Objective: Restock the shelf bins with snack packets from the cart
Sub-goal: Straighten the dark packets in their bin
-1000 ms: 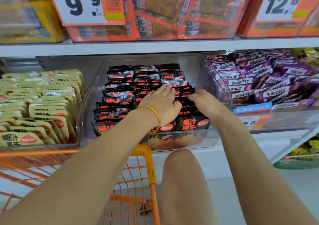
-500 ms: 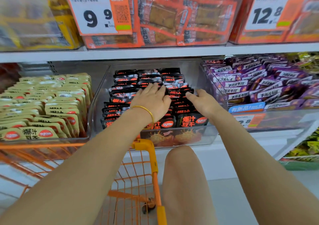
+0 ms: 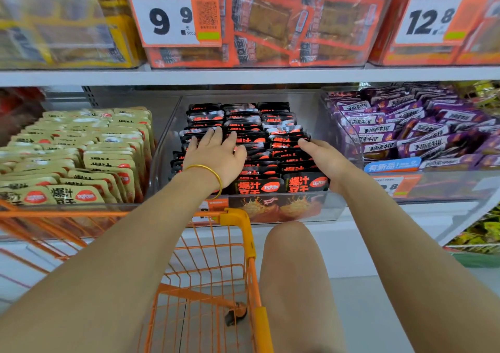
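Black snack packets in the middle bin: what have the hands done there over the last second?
The left hand slid left across the black snack packets, away from the right hand, opening a gap between them. Nothing was picked up or let go. Both hands stay on the packets in the clear plastic bin.

Lower white shelf [image 3: 378,217] carrying three clear bins side by side: beige-packet bin [image 3: 67,206] at left, black-packet bin [image 3: 335,206] in the centre, purple-packet bin [image 3: 446,187] at right. Upper shelf [image 3: 243,78] — orange-packet bin [image 3: 270,62] bearing a price tag [image 3: 167,14].

White shelving [image 3: 243,76] above a pale grey floor [image 3: 365,312].
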Demonstrator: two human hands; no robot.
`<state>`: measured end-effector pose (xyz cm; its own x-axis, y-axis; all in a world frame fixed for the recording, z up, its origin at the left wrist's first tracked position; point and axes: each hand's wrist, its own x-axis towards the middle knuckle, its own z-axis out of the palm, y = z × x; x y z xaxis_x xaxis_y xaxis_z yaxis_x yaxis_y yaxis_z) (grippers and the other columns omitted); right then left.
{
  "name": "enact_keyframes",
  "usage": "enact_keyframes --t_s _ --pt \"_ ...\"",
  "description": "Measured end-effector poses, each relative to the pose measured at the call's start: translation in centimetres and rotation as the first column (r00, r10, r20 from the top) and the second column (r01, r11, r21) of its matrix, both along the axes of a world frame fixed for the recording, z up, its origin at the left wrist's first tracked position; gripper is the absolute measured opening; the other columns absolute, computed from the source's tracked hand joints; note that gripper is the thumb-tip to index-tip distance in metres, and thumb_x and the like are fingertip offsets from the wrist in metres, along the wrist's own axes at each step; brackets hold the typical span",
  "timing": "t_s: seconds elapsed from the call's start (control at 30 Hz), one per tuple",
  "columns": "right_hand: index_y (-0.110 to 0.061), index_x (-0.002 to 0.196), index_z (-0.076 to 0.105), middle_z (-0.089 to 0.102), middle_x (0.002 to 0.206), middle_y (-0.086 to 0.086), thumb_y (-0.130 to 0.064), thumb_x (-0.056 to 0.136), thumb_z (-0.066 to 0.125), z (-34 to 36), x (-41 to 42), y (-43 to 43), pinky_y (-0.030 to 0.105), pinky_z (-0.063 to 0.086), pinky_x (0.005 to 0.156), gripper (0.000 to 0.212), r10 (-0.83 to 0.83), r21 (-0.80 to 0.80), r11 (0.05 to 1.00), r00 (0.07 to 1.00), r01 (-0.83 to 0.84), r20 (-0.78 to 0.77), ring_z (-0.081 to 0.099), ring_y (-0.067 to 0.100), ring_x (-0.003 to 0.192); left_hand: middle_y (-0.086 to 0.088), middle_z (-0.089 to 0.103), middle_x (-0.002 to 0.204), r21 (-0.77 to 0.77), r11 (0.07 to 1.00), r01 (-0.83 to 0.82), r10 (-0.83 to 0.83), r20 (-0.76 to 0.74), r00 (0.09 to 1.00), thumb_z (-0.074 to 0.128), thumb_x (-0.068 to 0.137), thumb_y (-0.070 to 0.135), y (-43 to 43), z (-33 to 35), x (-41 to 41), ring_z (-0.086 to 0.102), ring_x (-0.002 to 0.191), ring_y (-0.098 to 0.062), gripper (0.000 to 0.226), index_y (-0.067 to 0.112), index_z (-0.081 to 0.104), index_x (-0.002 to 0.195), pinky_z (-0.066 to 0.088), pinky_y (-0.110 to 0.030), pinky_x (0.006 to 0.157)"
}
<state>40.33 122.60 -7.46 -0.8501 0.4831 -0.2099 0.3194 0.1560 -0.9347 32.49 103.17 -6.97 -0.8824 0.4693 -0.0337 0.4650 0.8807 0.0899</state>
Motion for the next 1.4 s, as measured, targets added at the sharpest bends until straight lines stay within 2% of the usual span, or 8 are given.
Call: enact_keyframes --t_s 0.17,0.27,0.4,0.53,0.63,0.93,1.17,1.4 --pt "-0.018 0.143 0.035 0.040 0.146 0.005 -0.046 0.095 0.046 0.0 -0.3 -0.4 0.034 0.030 0.102 0.057 -0.033 0.067 0.997 0.999 0.031 0.032 0.039 0.024 0.131 -0.005 -0.002 0.158 -0.042 0.999 -0.035 0.035 -0.012 0.999 0.007 0.097 0.046 -0.5 -0.7 -0.2 -0.001 0.145 -0.022 0.056 0.028 0.005 0.150 -0.001 -0.045 0.117" --pt "-0.008 0.139 0.037 0.044 0.141 0.013 -0.042 0.096 0.045 0.3 0.4 -0.8 0.035 0.033 0.099 0.055 -0.089 0.336 0.937 0.995 0.095 -0.033 0.042 0.029 0.128 -0.005 0.003 0.158 0.035 0.999 -0.033 0.033 0.005 0.999 0.010 0.098 0.045 -0.6 -0.3 -0.2 0.002 0.145 -0.022 0.054 0.026 0.010 0.149 0.000 -0.045 0.117" --pt "-0.009 0.108 0.064 0.061 0.109 0.012 -0.019 0.087 0.058 0.8 4.0 -2.6 0.037 0.038 0.088 0.024 0.139 0.786 0.556 0.902 0.270 -0.409 0.053 0.032 0.107 -0.007 0.049 0.135 0.379 0.912 0.159 -0.043 -0.296 0.954 0.031 0.092 0.040 -1.8 -0.1 1.9 0.037 0.131 -0.025 0.046 0.017 0.054 0.125 0.026 -0.041 0.109" --pt "-0.020 0.074 0.070 0.059 0.080 0.000 -0.029 0.071 0.065 -1.4 6.9 -6.0 0.032 0.038 0.064 0.011 0.314 0.952 0.201 0.905 0.232 -0.287 0.055 0.029 0.078 -0.001 0.057 0.093 0.355 0.836 0.418 -0.165 -0.566 0.808 0.059 0.078 0.029 -3.5 -0.9 5.8 0.050 0.095 -0.024 0.011 0.017 0.062 0.078 0.033 -0.034 0.084" --pt "-0.018 0.072 0.071 0.056 0.075 0.001 -0.033 0.067 0.064 -3.1 6.9 -7.2 0.031 0.037 0.061 0.017 0.251 0.976 0.089 0.943 0.201 -0.217 0.054 0.027 0.072 -0.001 0.053 0.085 0.248 0.881 0.404 -0.192 -0.592 0.783 0.074 0.070 0.027 -4.9 -2.4 6.9 0.043 0.090 -0.022 0.012 0.019 0.065 0.071 0.026 -0.031 0.083" --pt "-0.014 0.064 0.064 0.052 0.069 0.004 -0.011 0.059 0.083 -5.0 5.2 -7.3 0.030 0.024 0.063 0.020 0.101 0.969 0.059 0.965 0.239 -0.244 0.051 0.027 0.064 -0.006 0.048 0.077 0.065 0.950 0.305 -0.185 -0.668 0.721 0.082 0.060 0.022 -5.1 -3.3 6.1 0.035 0.083 -0.025 0.019 0.013 0.067 0.068 0.026 -0.037 0.081" --pt "-0.017 0.064 0.064 0.051 0.067 0.001 -0.027 0.077 0.055 -5.3 4.8 -6.8 0.031 0.021 0.063 0.019 0.153 0.943 0.029 0.931 0.331 -0.332 0.048 0.024 0.063 -0.005 0.046 0.079 0.182 0.944 0.275 -0.099 -0.639 0.763 0.080 0.061 0.020 -4.7 -3.7 5.8 0.036 0.084 -0.024 0.017 0.016 0.065 0.067 0.025 -0.035 0.081" --pt "-0.015 0.065 0.065 0.054 0.067 0.002 -0.024 0.072 0.065 -4.8 4.0 -6.5 0.030 0.021 0.064 0.012 0.164 0.923 0.093 0.909 0.373 -0.384 0.050 0.027 0.064 -0.002 0.045 0.078 0.204 0.929 0.308 -0.094 -0.676 0.731 0.066 0.064 0.022 -4.4 -3.2 5.0 0.037 0.084 -0.022 0.005 0.018 0.066 0.066 0.024 -0.037 0.083"
